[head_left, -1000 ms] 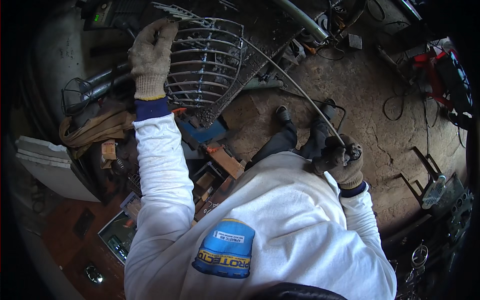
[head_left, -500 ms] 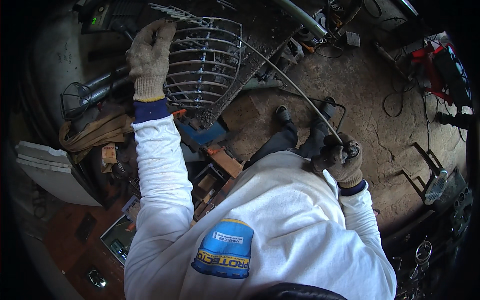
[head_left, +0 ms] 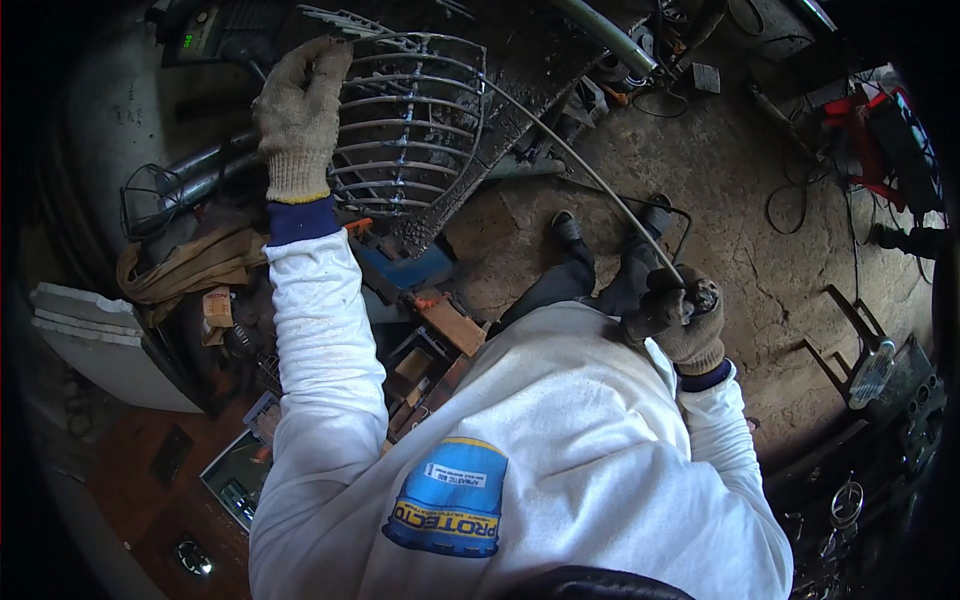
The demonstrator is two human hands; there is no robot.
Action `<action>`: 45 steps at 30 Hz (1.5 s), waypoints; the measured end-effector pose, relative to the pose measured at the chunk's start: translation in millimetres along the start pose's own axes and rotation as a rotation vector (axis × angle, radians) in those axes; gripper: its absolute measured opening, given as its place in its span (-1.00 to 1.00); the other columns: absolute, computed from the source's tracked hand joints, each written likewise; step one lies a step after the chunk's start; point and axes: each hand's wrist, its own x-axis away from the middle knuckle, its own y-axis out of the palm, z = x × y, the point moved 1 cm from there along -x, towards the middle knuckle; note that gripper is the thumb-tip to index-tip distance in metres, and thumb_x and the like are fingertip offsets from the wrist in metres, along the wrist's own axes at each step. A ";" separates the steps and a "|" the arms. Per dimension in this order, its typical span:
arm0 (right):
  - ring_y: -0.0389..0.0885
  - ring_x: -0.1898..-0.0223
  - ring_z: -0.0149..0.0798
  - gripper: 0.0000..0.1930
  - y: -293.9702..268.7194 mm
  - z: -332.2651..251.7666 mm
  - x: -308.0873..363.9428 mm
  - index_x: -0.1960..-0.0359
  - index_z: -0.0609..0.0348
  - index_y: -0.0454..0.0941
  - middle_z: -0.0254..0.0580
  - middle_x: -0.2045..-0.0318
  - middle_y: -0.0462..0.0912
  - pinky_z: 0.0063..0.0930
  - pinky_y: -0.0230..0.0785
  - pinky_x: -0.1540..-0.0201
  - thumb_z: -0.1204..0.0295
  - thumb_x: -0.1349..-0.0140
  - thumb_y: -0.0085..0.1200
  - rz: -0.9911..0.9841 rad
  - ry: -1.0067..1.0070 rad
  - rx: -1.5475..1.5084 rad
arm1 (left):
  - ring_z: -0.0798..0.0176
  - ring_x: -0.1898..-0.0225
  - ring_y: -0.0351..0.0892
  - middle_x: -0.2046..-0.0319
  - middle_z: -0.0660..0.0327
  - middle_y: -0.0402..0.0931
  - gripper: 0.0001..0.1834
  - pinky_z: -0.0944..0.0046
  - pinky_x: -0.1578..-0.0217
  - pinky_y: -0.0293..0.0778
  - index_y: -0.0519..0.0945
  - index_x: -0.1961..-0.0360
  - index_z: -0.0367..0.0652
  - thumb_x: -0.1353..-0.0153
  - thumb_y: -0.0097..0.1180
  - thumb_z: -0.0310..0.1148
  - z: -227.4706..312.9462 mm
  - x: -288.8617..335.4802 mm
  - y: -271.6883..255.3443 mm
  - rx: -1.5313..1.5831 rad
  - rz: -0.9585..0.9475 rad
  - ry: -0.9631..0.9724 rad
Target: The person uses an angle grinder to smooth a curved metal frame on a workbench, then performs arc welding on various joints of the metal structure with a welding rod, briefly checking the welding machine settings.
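A curved grille of metal bars [head_left: 428,101] lies at the edge of a dark, rough worktable [head_left: 540,85]. In a beige knit glove, my left hand [head_left: 303,115] is closed at the grille's left side, its fingers curled at the top corner. My right hand [head_left: 683,318], in a dirtier glove, is held close to my body. It is closed round the near end of a long thin metal rod [head_left: 590,172]. That rod slants up and away to the left, and its far end meets the grille's right edge; whether it is joined there I cannot tell.
A metal tube [head_left: 603,38] lies along the far side of the table. Left of me are a brown cloth [head_left: 190,265], a white slab [head_left: 95,320] and a wooden block [head_left: 452,325]. A red-and-black machine [head_left: 870,150] with cables and a metal frame [head_left: 855,350] stand on the right floor.
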 end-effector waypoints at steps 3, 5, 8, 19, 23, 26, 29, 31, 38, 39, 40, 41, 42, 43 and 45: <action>0.57 0.49 -0.41 -0.64 -0.4 -0.4 -1.8 0.20 0.42 0.53 -0.24 0.51 0.60 -0.54 0.42 0.45 0.24 -0.34 0.09 -0.024 0.018 -0.009 | 0.21 0.22 0.68 0.20 0.16 0.70 -0.52 0.17 0.13 0.55 0.70 0.06 -0.02 -0.16 0.24 0.09 5.8 1.5 -1.1 -0.005 -0.005 -0.028; 0.57 0.50 -0.42 -0.65 2.1 -3.2 -3.4 0.21 0.41 0.54 -0.25 0.51 0.60 -0.55 0.42 0.45 0.24 -0.34 0.10 -0.001 -0.016 -0.002 | 0.21 0.23 0.68 0.20 0.17 0.70 -0.52 0.17 0.12 0.55 0.70 0.06 -0.01 -0.16 0.23 0.09 8.0 2.1 -1.6 0.001 -0.015 -0.050; 0.57 0.51 -0.43 -0.65 3.0 -3.3 -3.0 0.22 0.41 0.55 -0.25 0.51 0.61 -0.55 0.43 0.45 0.25 -0.33 0.12 0.033 -0.051 0.022 | 0.22 0.24 0.68 0.21 0.18 0.70 -0.53 0.18 0.13 0.55 0.70 0.06 -0.01 -0.16 0.24 0.08 2.9 0.6 -0.1 -0.002 -0.011 -0.041; 0.57 0.50 -0.43 -0.69 3.9 -7.2 -4.9 0.23 0.40 0.56 -0.24 0.48 0.62 -0.53 0.44 0.45 0.29 -0.33 0.12 0.027 -0.046 0.062 | 0.14 0.12 0.67 0.16 0.15 0.70 -0.54 0.15 0.04 0.52 0.70 0.07 -0.04 -0.17 0.24 0.06 -2.6 -0.5 0.9 0.040 -0.009 0.006; 0.57 0.51 -0.41 -0.71 4.8 -7.7 -5.4 0.25 0.40 0.56 -0.26 0.51 0.61 -0.52 0.44 0.45 0.32 -0.31 0.11 0.046 -0.055 0.064 | 0.12 0.10 0.67 0.16 0.15 0.70 -0.54 0.15 0.03 0.52 0.71 0.08 -0.04 -0.17 0.24 0.06 -3.1 -1.1 1.4 0.046 -0.010 0.008; 0.65 0.45 -0.27 -0.68 2.2 -9.9 -5.9 0.26 0.32 0.60 -0.16 0.45 0.66 -0.44 0.49 0.36 0.34 -0.03 0.29 0.049 -0.027 0.099 | 0.15 0.12 0.67 0.16 0.15 0.70 -0.51 0.16 0.04 0.52 0.71 0.08 -0.03 -0.16 0.23 0.11 -3.7 -1.2 2.3 0.014 0.002 0.001; 0.72 0.38 -0.14 -0.55 1.7 -10.3 -5.7 0.26 0.25 0.64 -0.08 0.39 0.70 -0.36 0.54 0.27 0.33 0.23 0.48 0.071 -0.036 0.153 | 0.14 0.15 0.67 0.14 0.16 0.67 -0.63 0.17 0.13 0.57 0.69 0.05 0.04 -0.15 0.28 -0.08 6.2 0.2 -0.9 0.001 -0.039 -0.042; 0.72 0.38 -0.13 -0.55 1.4 -12.0 -5.6 0.27 0.24 0.64 -0.07 0.38 0.70 -0.35 0.55 0.27 0.32 0.23 0.48 0.080 -0.064 0.159 | 0.12 0.16 0.67 0.13 0.17 0.65 -0.65 0.17 0.18 0.60 0.67 0.03 0.07 -0.13 0.28 -0.20 -21.4 -5.7 0.2 -0.234 0.017 0.323; 0.69 0.44 -0.19 -0.60 2.9 -13.1 -10.2 0.31 0.20 0.63 -0.10 0.40 0.69 -0.40 0.52 0.33 0.38 0.22 0.48 0.064 -0.222 0.256 | 0.04 0.18 0.66 0.10 0.20 0.62 -0.70 0.09 0.23 0.62 0.63 0.00 0.19 -0.21 0.20 -0.23 -30.7 -9.0 0.2 -0.513 0.049 0.596; 0.68 0.45 -0.23 -0.63 4.4 -12.4 -10.5 0.31 0.20 0.62 -0.12 0.41 0.69 -0.42 0.52 0.35 0.42 0.21 0.46 0.061 -0.258 0.305 | 0.00 0.18 0.66 0.10 0.19 0.63 -0.72 0.06 0.20 0.61 0.63 0.00 0.19 -0.27 0.15 -0.14 -27.9 -8.3 0.1 -0.604 0.033 0.588; 0.59 0.49 -0.39 -0.72 7.1 -2.8 0.3 0.22 0.29 0.56 -0.27 0.46 0.59 -0.46 0.46 0.47 0.42 -0.07 0.30 0.024 0.068 0.027 | 0.06 0.16 0.66 0.13 0.17 0.65 -0.67 0.11 0.16 0.58 0.64 0.01 0.09 -0.29 0.12 -0.05 -24.2 -5.4 -1.3 -0.367 -0.003 0.370; 0.59 0.46 -0.40 -0.72 7.1 0.0 2.6 0.18 0.31 0.54 -0.26 0.41 0.59 -0.47 0.46 0.44 0.42 -0.11 0.25 0.057 0.032 -0.021 | 0.12 0.15 0.66 0.15 0.15 0.67 -0.58 0.16 0.12 0.56 0.65 0.02 -0.02 -0.30 0.09 0.03 -17.4 -5.6 5.0 -0.108 0.009 0.175; 0.57 0.47 -0.40 -0.70 6.3 7.4 5.0 0.15 0.34 0.52 -0.26 0.41 0.58 -0.49 0.45 0.45 0.37 -0.17 0.19 0.084 0.097 -0.097 | 0.24 0.12 0.65 0.14 0.15 0.68 -0.55 0.25 0.10 0.53 0.65 0.01 -0.12 -0.27 0.15 0.00 -7.5 -3.2 3.2 0.034 -0.053 0.090; 0.54 0.48 -0.40 -0.68 5.4 7.4 5.8 0.13 0.37 0.51 -0.27 0.41 0.57 -0.50 0.43 0.46 0.33 -0.23 0.14 0.092 0.134 -0.146 | 0.27 0.12 0.64 0.13 0.15 0.69 -0.54 0.24 0.06 0.51 0.66 0.01 -0.12 -0.26 0.17 0.01 -8.2 -0.6 5.6 0.171 -0.019 0.141; 0.50 0.50 -0.41 -0.61 6.3 3.0 4.6 0.07 0.43 0.48 -0.27 0.41 0.55 -0.53 0.40 0.47 0.24 -0.35 0.03 0.080 0.063 -0.084 | 0.29 0.18 0.66 0.17 0.18 0.70 -0.64 0.27 0.12 0.54 0.67 0.04 -0.10 -0.25 0.22 -0.10 -4.8 1.8 4.1 0.152 -0.016 0.105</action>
